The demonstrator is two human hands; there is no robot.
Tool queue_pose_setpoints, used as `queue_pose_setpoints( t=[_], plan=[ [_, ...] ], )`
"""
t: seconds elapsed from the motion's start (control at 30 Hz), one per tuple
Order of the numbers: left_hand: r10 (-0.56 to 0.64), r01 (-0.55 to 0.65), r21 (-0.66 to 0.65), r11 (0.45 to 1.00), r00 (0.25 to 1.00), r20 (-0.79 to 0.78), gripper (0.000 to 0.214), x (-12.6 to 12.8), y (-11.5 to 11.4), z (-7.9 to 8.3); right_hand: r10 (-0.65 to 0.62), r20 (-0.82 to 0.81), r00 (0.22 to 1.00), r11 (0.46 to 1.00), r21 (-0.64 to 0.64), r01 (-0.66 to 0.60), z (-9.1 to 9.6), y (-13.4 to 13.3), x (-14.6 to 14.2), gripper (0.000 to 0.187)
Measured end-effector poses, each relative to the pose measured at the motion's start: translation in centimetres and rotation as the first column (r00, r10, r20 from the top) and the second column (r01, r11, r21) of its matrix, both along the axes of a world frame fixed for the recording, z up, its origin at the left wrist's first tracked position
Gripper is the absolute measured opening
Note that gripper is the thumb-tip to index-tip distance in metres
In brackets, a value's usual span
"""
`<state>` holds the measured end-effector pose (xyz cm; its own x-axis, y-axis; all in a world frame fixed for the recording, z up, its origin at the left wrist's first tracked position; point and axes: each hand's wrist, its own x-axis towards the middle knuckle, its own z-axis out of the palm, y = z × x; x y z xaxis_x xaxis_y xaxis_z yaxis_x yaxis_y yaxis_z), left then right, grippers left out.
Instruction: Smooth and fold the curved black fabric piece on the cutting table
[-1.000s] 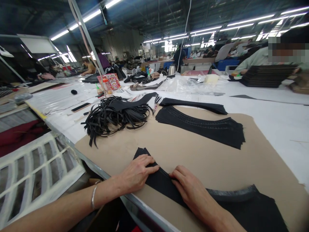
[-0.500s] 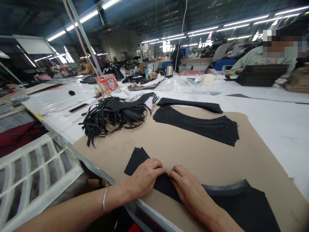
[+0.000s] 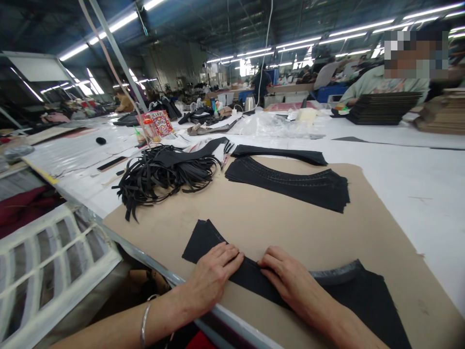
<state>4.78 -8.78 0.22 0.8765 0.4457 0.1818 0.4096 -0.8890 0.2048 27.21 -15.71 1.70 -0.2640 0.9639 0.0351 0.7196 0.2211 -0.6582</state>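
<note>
A long, curved piece of black fabric (image 3: 250, 278) lies along the near edge of the tan board, one side folded over as a narrow strip. My left hand (image 3: 217, 274) rests on its left part, fingers laid flat over the fold. Right of it, my right hand (image 3: 285, 274) pinches the folded edge between curled fingers and thumb; the thumb is partly hidden. Beyond my right hand the fold (image 3: 337, 274) stands up greyish and shiny. Farther back sit a stack of similar black pieces (image 3: 286, 186) and a narrower black stack (image 3: 279, 154).
The tan board (image 3: 174, 232) covers the near table. A heap of black strips (image 3: 163, 174) lies at its back left. A white slatted rack (image 3: 54, 271) stands left of the table edge. Across the table, a person (image 3: 370, 87) sits behind stacked dark pieces (image 3: 387, 107).
My left fingers have flattened onto the fold from a more bunched grip. My right hand has shifted slightly right along the edge, widening the gap between hands. The view has turned slightly.
</note>
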Motion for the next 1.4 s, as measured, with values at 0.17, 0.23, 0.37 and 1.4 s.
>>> queue_pose_setpoints(
  t=[0.17, 0.23, 0.37, 1.4],
  plan=[
    [0.037, -0.037, -0.031, 0.999, 0.999, 0.005, 0.049, 0.7, -0.1, 0.4, 0.026, 0.003, 1.000, 1.000, 0.017, -0.026, 0.0, -0.6, 0.8, 0.019],
    [0.051, -0.052, -0.024, 0.998, 0.999, -0.004, 0.050, 1.1, -0.3, 0.7, 0.037, 0.009, 0.999, 0.999, 0.032, -0.037, 0.0, -0.7, 0.9, 0.020],
    [0.052, -0.052, 0.016, 0.999, 0.998, -0.019, 0.047, 1.6, -0.5, 0.9, 0.068, 0.024, 0.997, 0.994, 0.087, -0.070, -0.3, -0.8, 0.9, 0.019],
    [0.059, -0.036, -0.131, 0.991, 0.984, 0.171, 0.024, 0.6, -2.1, 0.9, 0.063, 0.158, 0.985, 0.997, 0.030, -0.069, -0.5, -1.8, 0.7, 0.013]
  ],
)
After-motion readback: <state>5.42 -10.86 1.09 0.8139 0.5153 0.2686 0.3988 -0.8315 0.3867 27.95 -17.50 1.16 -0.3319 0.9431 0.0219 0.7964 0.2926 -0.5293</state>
